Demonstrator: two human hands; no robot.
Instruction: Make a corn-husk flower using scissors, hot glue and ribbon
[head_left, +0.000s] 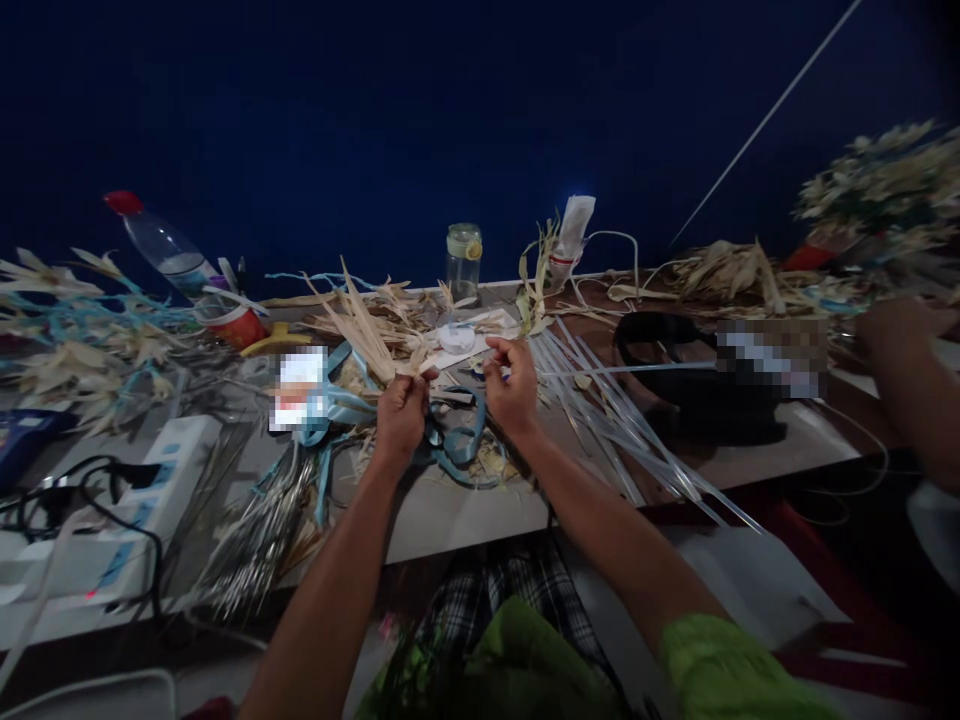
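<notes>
Two bare hands in all: one left hand, one right hand. One co-worker's arm. Two bottles: one red-capped bottle, one lidded clear bottle. One white roll. At least one power strip. Two clusters of husk flowers: one left cluster, one right cluster. One bundle of metal wires, strands too many to count. Several clear straws, too overlapped for an exact number. Likewise uncountable: dry husk strips, tangled blue ribbon.

Table, blue ribbon (loosely looped), clear tubes, power strip
</notes>
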